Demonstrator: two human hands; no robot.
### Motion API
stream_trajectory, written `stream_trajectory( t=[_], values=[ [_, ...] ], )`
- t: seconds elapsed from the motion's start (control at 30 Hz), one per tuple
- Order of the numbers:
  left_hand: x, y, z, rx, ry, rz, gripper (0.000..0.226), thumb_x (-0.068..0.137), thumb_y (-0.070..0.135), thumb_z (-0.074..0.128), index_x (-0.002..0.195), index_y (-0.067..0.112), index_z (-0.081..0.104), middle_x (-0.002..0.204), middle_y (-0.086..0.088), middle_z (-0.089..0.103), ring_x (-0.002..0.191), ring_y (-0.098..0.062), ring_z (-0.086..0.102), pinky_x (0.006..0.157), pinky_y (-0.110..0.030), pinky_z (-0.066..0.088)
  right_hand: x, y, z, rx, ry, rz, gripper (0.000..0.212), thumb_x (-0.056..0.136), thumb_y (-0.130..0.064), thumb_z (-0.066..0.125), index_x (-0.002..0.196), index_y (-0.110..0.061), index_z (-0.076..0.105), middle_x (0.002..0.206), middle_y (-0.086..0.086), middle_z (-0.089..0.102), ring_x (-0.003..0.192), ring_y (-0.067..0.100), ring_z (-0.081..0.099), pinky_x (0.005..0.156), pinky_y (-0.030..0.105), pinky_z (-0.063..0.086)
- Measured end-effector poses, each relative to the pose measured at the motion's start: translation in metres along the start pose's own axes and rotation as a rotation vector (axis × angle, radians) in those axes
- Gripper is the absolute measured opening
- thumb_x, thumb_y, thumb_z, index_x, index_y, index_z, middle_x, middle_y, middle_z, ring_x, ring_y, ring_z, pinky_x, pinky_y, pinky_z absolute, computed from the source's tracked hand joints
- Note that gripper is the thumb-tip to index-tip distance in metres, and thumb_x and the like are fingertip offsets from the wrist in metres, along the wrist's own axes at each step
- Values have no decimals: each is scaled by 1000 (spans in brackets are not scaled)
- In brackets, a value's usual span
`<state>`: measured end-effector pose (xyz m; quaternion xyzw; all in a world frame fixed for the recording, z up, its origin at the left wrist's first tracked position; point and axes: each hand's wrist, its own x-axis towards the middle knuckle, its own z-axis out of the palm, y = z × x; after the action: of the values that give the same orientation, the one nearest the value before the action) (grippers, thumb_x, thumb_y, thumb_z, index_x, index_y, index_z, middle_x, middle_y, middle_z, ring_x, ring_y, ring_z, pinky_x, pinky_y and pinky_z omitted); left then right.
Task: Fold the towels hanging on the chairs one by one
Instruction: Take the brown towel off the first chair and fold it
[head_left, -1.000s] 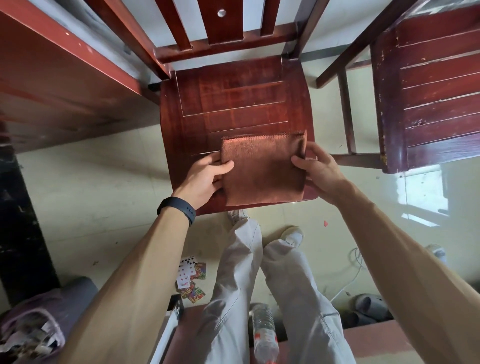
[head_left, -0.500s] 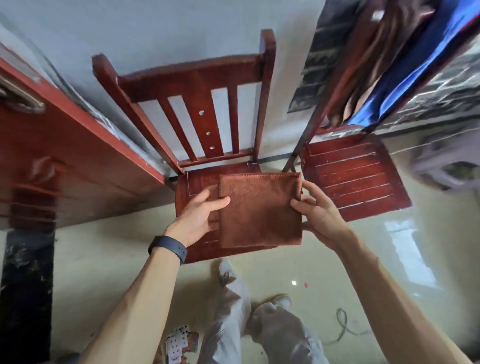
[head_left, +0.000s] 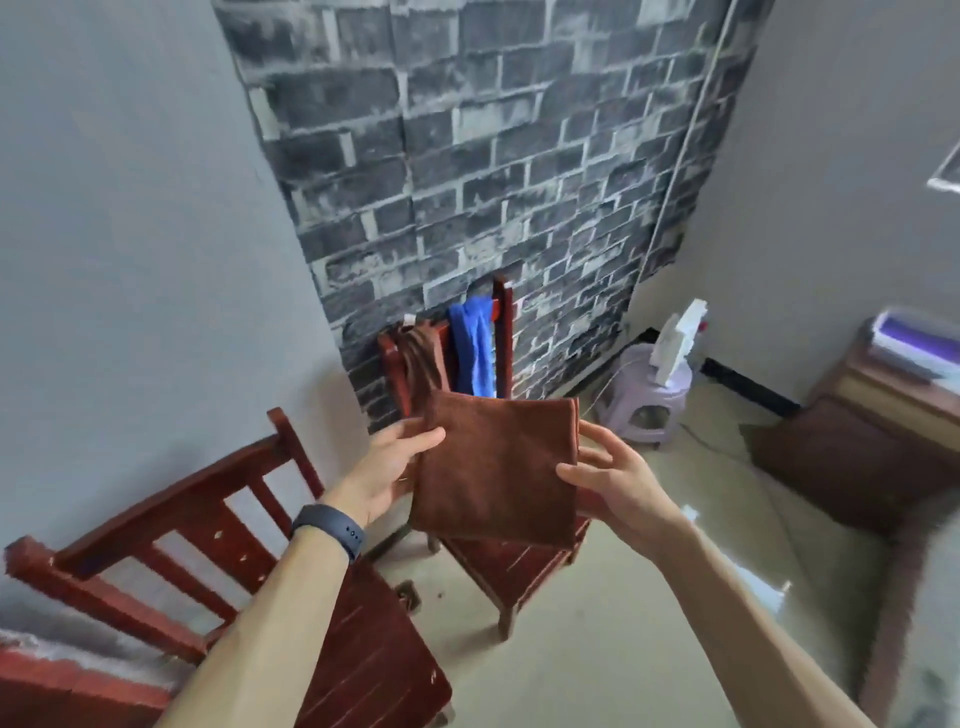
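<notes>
Two hands hold one folded brown towel (head_left: 496, 470) in the air, in front of the far chair (head_left: 511, 564). Left hand (head_left: 387, 467) pinches the towel's left edge, thumb on the front face and fingers behind; right hand (head_left: 615, 480) grips the right edge the same way. The towel is a flat, roughly square pad (layered edges visible along the top), its lower edge hanging just above the far chair's seat. On that chair's backrest hang a second brown towel (head_left: 421, 358) and, beside it on the right, a blue towel (head_left: 475, 348), both unfolded. A near chair (head_left: 171, 525) stands left of the far chair, its seat bare. Right of the far chair, open floor (head_left: 649, 623) runs to a small plastic stool (head_left: 647, 400) and a wooden cabinet (head_left: 857, 441).
</notes>
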<state>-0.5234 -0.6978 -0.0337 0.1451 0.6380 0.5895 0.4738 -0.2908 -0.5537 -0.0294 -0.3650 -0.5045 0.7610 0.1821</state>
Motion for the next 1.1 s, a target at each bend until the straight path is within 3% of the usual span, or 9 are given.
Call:
stream_trajectory(
  t=[0.07, 0.17, 0.27, 0.4, 0.57, 0.67, 0.77, 0.93, 1.1],
  values=[
    [13, 23, 32, -4, -90, 42, 29, 92, 16, 68, 120, 14, 65, 110, -10, 74, 104, -28, 70, 69, -29, 59, -11, -19, -19, 29, 94, -63, 54, 86, 14, 65, 129, -18, 61, 120, 20, 69, 102, 30, 72, 74, 46, 61],
    [22, 46, 75, 94, -225, 93, 30, 94, 27, 66, 123, 26, 62, 113, -8, 74, 99, -28, 71, 72, -37, 61, -29, -44, -43, 37, 221, -149, 53, 86, 13, 65, 127, -21, 63, 121, 20, 68, 106, 32, 71, 85, 53, 59],
    [27, 56, 107, 209, -357, 104, 25, 93, 34, 67, 117, 40, 62, 107, 1, 75, 91, -25, 72, 71, -47, 60, -49, -58, -62, 54, 348, -215, 52, 88, 12, 64, 125, -23, 64, 118, 17, 70, 106, 32, 71, 80, 48, 61],
    [32, 62, 137, 248, -486, 73, 30, 91, 34, 70, 119, 27, 62, 104, -4, 72, 81, -22, 72, 71, -45, 59, -77, -60, -84, 78, 480, -258, 48, 89, 8, 65, 123, -26, 66, 114, 12, 73, 103, 32, 72, 73, 41, 60],
    [45, 40, 177, 216, -659, -65, 33, 91, 35, 68, 116, 14, 69, 109, -7, 74, 94, -24, 70, 84, -44, 56, -100, -42, -114, 100, 597, -206, 45, 90, 5, 65, 123, -26, 65, 111, 9, 73, 100, 28, 73, 69, 38, 60],
    [62, 14, 205, 182, -768, -181, 33, 90, 18, 69, 122, 11, 67, 121, -12, 70, 103, -27, 69, 84, -40, 56, -103, -22, -146, 164, 663, -137, 44, 89, 6, 66, 123, -22, 65, 110, 8, 75, 93, 23, 74, 66, 36, 58],
    [87, -11, 244, 164, -780, -247, 49, 85, -7, 66, 130, 10, 58, 122, -18, 68, 105, -30, 69, 84, -40, 57, -96, -5, -182, 267, 738, -95, 37, 89, 4, 67, 121, -12, 65, 109, 12, 75, 89, 22, 73, 67, 36, 59],
    [138, -34, 330, 200, -744, -325, 53, 85, -12, 62, 128, 19, 58, 115, -21, 70, 104, -32, 68, 98, -44, 52, -72, 15, -248, 397, 686, 10, 28, 86, 1, 70, 114, 6, 69, 108, 20, 74, 88, 24, 74, 66, 24, 56],
    [194, -43, 405, 291, -723, -405, 54, 84, -10, 66, 132, 14, 57, 120, -21, 68, 111, -33, 65, 95, -40, 54, -45, 11, -321, 512, 756, 37, 40, 84, 11, 67, 120, -6, 63, 103, 16, 76, 85, 26, 74, 64, 34, 58]
  ],
)
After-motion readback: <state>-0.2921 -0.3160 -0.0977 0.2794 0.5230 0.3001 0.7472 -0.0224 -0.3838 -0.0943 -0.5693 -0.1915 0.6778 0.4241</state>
